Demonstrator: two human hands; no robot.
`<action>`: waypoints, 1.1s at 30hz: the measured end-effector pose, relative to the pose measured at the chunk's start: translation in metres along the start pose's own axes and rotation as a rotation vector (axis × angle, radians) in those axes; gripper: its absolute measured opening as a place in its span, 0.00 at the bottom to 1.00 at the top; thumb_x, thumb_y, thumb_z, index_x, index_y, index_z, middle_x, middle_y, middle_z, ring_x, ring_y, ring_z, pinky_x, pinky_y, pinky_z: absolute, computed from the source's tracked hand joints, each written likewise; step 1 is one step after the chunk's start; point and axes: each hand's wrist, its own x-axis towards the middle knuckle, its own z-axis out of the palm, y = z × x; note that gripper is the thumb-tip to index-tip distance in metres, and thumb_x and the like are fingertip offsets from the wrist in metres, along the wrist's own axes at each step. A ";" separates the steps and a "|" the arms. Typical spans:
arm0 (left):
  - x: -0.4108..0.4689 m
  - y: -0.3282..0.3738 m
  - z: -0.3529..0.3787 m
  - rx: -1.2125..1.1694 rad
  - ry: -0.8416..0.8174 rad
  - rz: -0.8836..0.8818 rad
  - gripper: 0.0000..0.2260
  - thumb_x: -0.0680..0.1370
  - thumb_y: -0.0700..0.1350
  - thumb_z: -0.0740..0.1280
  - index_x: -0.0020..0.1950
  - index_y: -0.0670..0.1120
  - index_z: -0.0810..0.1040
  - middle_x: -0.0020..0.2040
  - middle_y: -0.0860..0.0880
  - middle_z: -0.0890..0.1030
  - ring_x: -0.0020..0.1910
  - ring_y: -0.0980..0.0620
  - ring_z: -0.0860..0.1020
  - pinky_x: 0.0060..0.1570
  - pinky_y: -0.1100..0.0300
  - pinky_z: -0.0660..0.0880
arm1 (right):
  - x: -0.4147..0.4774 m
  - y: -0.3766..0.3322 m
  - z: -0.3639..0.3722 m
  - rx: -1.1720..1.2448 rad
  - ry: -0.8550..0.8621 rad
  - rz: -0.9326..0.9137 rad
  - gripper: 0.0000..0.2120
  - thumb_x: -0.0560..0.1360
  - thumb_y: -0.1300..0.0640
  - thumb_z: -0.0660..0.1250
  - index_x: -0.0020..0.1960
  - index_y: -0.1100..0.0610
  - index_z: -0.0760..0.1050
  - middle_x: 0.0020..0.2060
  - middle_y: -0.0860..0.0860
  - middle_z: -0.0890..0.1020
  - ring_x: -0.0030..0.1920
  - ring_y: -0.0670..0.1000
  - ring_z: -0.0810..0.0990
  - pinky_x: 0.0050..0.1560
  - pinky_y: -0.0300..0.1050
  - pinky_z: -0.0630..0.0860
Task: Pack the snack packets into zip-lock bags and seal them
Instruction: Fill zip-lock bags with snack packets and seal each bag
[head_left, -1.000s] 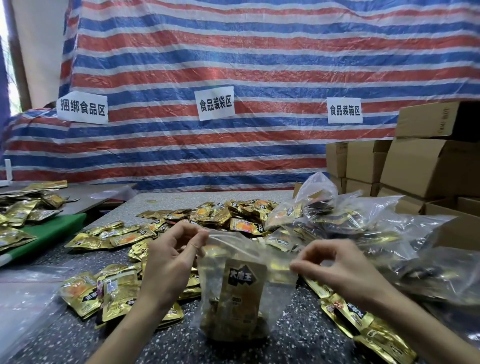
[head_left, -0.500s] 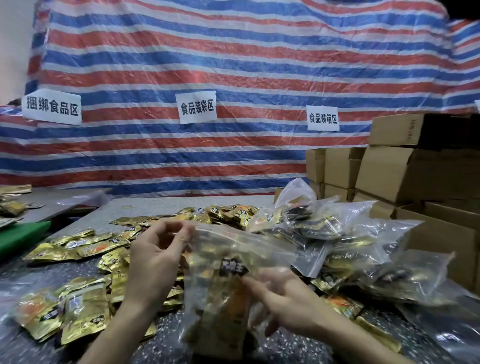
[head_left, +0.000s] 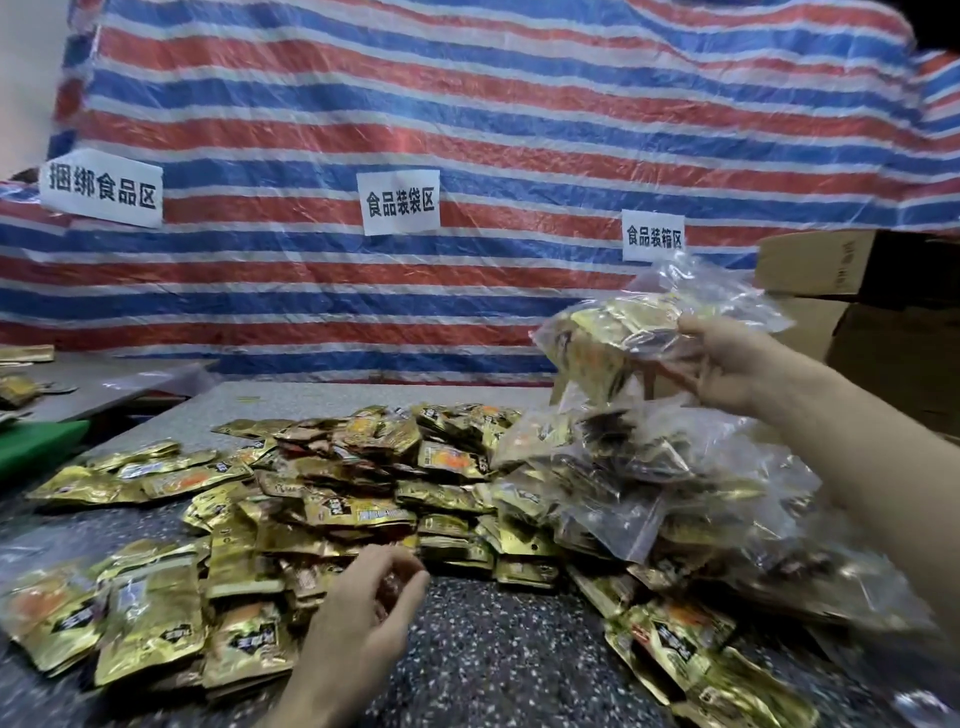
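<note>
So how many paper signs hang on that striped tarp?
3: left sign, middle sign, right sign just above the held bag. Others could be out of frame.

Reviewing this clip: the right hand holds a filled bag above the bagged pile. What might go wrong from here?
1. The right hand grips the filled bag by one side; whether its zip is fully shut is unclear, so packets may spill.
2. The pile of filled bags is heaped loosely; one more dropped on top may slide off.
</note>
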 end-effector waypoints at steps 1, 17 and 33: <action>0.000 -0.002 0.000 0.053 -0.027 0.022 0.03 0.78 0.47 0.69 0.46 0.54 0.77 0.44 0.55 0.80 0.47 0.63 0.77 0.40 0.63 0.77 | 0.012 0.005 -0.002 -0.025 0.024 0.025 0.09 0.83 0.62 0.58 0.54 0.64 0.76 0.32 0.59 0.85 0.27 0.51 0.84 0.26 0.41 0.81; 0.000 -0.004 -0.004 0.057 -0.033 0.079 0.05 0.78 0.48 0.68 0.42 0.54 0.78 0.44 0.63 0.78 0.42 0.58 0.77 0.39 0.66 0.74 | 0.017 0.052 0.004 -0.344 -0.003 0.355 0.26 0.80 0.43 0.65 0.33 0.62 0.79 0.24 0.52 0.78 0.17 0.44 0.70 0.14 0.32 0.63; -0.002 -0.007 -0.031 0.085 0.091 -0.008 0.10 0.77 0.40 0.69 0.46 0.56 0.77 0.42 0.57 0.80 0.40 0.58 0.78 0.39 0.60 0.78 | -0.091 0.231 0.125 -0.373 -0.277 -0.326 0.14 0.79 0.50 0.68 0.40 0.57 0.80 0.28 0.55 0.82 0.25 0.48 0.79 0.26 0.40 0.73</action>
